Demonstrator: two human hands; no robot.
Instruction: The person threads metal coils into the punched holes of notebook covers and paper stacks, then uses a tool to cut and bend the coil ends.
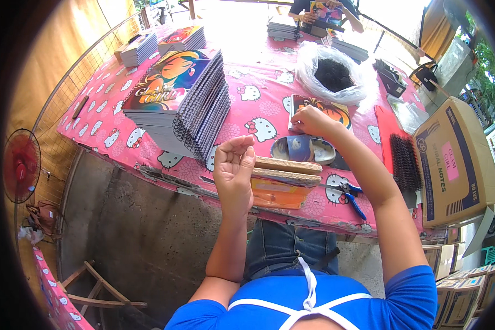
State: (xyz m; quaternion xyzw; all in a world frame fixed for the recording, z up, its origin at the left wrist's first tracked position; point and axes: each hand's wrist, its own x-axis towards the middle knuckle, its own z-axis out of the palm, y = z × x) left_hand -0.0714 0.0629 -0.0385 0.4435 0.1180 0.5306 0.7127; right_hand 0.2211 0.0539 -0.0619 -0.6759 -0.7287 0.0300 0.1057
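Note:
My left hand is raised at the table's near edge, palm turned up and fingers loosely bent, with nothing visible in it. Beside it is a wooden block above an orange plastic-wrapped piece. My right hand is closed, fingertips pinched together over the left part of a notebook with a colourful cover; what they pinch is hidden. Just below that hand rests a blue-and-white slide sandal. Blue-handled pliers lie to the right of the block.
A tall stack of spiral notebooks stands left. Beyond my right hand is a plastic bag of black coils. More black coils lie beside a cardboard box. Across the table, a person handles a notebook.

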